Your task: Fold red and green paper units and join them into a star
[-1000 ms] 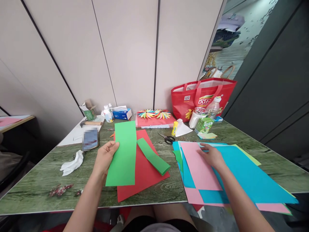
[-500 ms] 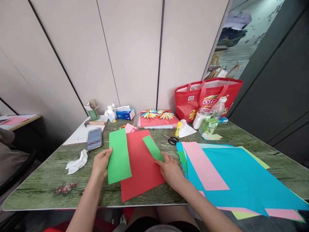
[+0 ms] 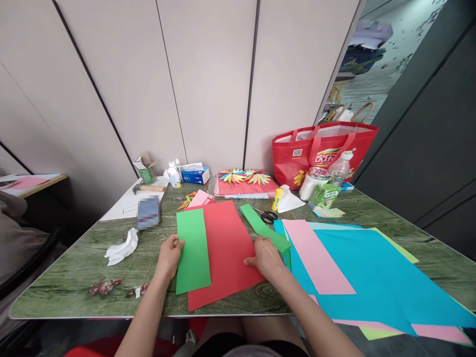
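Note:
A red paper sheet (image 3: 223, 248) lies on the green wood-grain table (image 3: 67, 277) in front of me. My left hand (image 3: 169, 255) pinches the left edge of a green paper strip (image 3: 192, 250) that lies along the red sheet's left side. My right hand (image 3: 266, 258) is closed on the near end of a narrower folded green strip (image 3: 262, 227), which rests across the red sheet's right edge and points toward the scissors.
Large blue (image 3: 372, 267) and pink sheets (image 3: 316, 258) spread at the right. Scissors (image 3: 265, 214), glue stick (image 3: 275, 199), paper stars (image 3: 241, 176), red bag (image 3: 323, 151), bottles and cartons stand behind. A phone (image 3: 148, 211), tissue (image 3: 121, 247), tissue box (image 3: 195, 174) lie left.
My right hand left the pink sheet, took the narrow green strip and slid it right off the red sheet. The left hand lowered the wide green strip onto the red sheet.

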The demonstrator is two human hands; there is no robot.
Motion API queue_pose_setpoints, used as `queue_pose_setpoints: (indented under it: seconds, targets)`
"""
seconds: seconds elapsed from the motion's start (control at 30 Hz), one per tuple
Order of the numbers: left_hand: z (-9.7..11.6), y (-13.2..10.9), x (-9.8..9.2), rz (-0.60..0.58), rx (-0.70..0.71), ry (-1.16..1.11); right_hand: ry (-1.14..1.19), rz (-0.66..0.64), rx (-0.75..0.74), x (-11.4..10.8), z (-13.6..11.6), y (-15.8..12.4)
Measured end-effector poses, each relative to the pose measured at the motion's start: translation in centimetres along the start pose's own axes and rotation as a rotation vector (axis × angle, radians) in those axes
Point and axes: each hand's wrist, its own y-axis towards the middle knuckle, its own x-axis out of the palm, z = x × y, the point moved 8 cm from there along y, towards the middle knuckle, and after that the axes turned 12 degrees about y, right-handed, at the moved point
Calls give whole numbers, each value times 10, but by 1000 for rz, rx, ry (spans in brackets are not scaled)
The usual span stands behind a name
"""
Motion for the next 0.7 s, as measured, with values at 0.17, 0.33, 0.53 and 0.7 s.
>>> queue_pose_setpoints:
  seconds: [0.17,0.33,0.53,0.7]
  targets:
    - [1,-5,-4,28,16,-30,98,-29,-44,0,-2,3]
    - [22,-16,-12,90,65,-109,258,62,-233,-19,-9,-8]
    - [74,-30,-6,63,193,-145,753,432,-337,-66,26,-8]
    - [73,-31,1,65,68,-64,594,413,-292,-54,42,0]
